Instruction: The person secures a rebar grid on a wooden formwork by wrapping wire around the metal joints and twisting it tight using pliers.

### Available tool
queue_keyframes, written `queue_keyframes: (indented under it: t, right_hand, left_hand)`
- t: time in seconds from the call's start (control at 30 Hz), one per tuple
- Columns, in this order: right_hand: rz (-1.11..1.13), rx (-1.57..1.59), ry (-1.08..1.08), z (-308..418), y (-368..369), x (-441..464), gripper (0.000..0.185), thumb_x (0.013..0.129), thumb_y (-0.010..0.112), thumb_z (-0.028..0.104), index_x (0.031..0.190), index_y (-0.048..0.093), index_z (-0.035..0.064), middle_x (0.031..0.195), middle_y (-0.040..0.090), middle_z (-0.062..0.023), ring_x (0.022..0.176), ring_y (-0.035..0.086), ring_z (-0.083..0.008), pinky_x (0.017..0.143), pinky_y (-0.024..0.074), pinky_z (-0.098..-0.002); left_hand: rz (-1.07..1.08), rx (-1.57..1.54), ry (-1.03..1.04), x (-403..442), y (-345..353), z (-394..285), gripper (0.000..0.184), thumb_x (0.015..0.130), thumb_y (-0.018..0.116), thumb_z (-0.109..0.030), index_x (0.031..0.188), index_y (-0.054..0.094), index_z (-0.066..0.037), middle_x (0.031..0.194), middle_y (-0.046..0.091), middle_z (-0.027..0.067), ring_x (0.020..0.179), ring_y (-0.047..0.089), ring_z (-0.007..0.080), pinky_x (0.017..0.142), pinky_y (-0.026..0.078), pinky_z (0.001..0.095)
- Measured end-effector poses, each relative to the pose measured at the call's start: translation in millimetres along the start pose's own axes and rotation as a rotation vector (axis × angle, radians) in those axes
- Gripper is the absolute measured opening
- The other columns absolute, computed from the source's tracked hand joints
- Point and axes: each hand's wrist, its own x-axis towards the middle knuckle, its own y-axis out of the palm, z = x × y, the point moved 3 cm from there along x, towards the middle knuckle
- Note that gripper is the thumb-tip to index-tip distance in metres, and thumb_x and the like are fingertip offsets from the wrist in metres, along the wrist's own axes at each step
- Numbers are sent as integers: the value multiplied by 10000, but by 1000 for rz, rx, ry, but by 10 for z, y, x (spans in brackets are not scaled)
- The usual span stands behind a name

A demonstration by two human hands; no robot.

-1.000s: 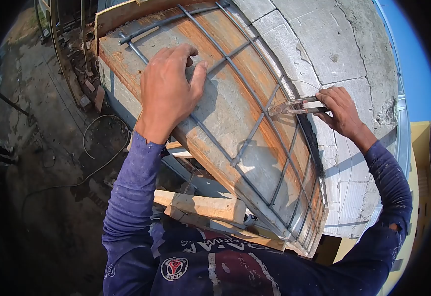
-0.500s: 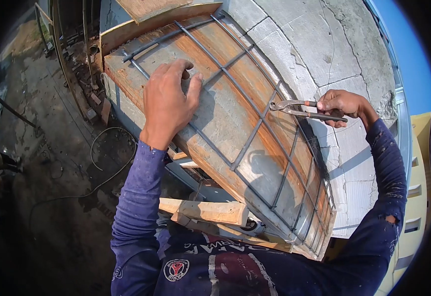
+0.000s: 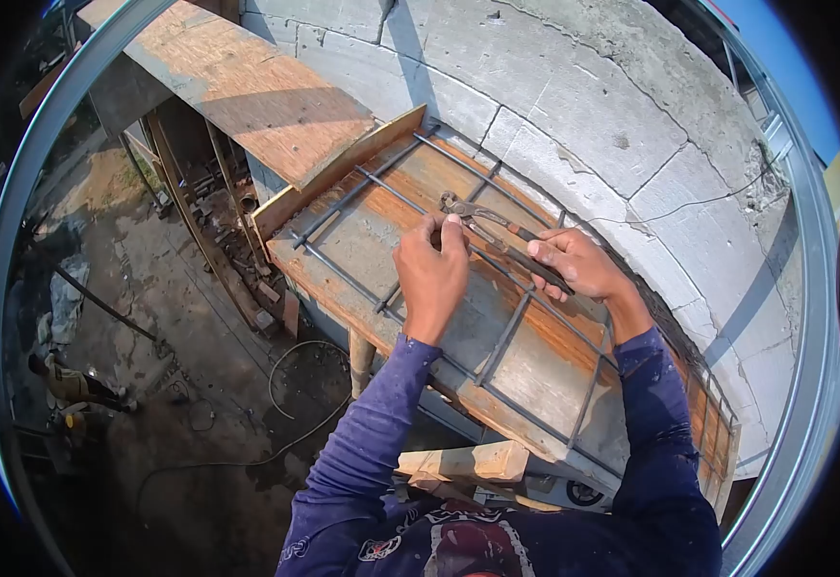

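As the right hand [image 3: 581, 264] grips pincers [image 3: 519, 231] near the formwork's [image 3: 537, 383] wall-side edge, the left hand [image 3: 432, 281] curls. Its hold is unclear.

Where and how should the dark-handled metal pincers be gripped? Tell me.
Probably best by the long dark handles, from the picture's lower right, where the right hand grips: they slant that way, while the metal head points up-left.

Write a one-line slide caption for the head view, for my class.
Right hand grips pincers beside the left hand, over a grid of metal bars.
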Motion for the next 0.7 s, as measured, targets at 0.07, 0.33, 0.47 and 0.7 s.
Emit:
queue_keyframes:
  t: [0.07, 0.33, 0.47, 0.7]
  right_hand:
    - [27, -13, -17, -144, 96, -93, 473, 1019, 678, 358, 1204, 578, -66, 806, 692, -64, 578, 612, -88, 484, 483, -253]
    - [99, 874, -87, -462, 478, -485, 885, 1010, 668, 154, 1609, 41, -21, 1183, 670, -258, 868, 757, -335, 756, 648, -378]
    - [-124, 650, -42, -370, 622, -622, 888, 1021, 631, 120, 1619, -16, 10, 1193, 645, -294, 905, 751, -358, 743, 652, -418]
    - [141, 1011, -63, -505, 529, -382, 822, 1025, 634, 176, 1609, 90, -21, 930, 690, -158, 693, 708, -196, 550, 559, -289]
  left_hand:
    - [16, 3, 8, 42, 74, 124, 323, 1048, 586, -211, 930, 684, 72, 791, 714, 107, 654, 684, 160, 627, 532, 287]
    - [126, -605, -316, -131, 172, 134, 180, 1068, 539, -147, 975, 617, -13, 727, 546, -8, 604, 556, 104, 549, 479, 263]
    - [98, -324, -191, -194, 30, 122, 186, 1069, 533, -156, 948, 600, -31, 701, 470, -48, 568, 426, 53, 501, 358, 239]
    - [46, -602, -130, -419, -715, -508, 154, 1035, 592, -162, 947, 598, -35, 667, 356, -75, 528, 266, 28, 476, 209, 243]
